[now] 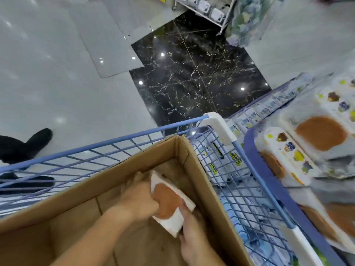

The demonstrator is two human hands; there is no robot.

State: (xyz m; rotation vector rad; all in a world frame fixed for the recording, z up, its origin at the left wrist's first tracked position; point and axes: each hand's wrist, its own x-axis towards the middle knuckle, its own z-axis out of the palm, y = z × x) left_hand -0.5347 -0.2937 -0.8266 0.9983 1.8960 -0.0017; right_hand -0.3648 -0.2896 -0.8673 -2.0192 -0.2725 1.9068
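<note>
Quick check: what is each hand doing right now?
Left hand: grips the white packet inside the cardboard box.
Right hand: holds the same packet's lower edge.

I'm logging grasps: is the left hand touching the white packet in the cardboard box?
Touching. The head view shows the left hand lying over the white packet, its fingers curled onto the top face with no gap between them.

Count log, head view. You have one cardboard box (115,169) sitting in one blue wire cart (134,134). One white pack (169,206) lies inside the box, under two grips: left grip (138,200) and right grip (192,235). Like packs in the one blue-rimmed bin (249,143): at least three, the rest too blurred to count. Black shoes (38,139) on the floor: two.
</note>
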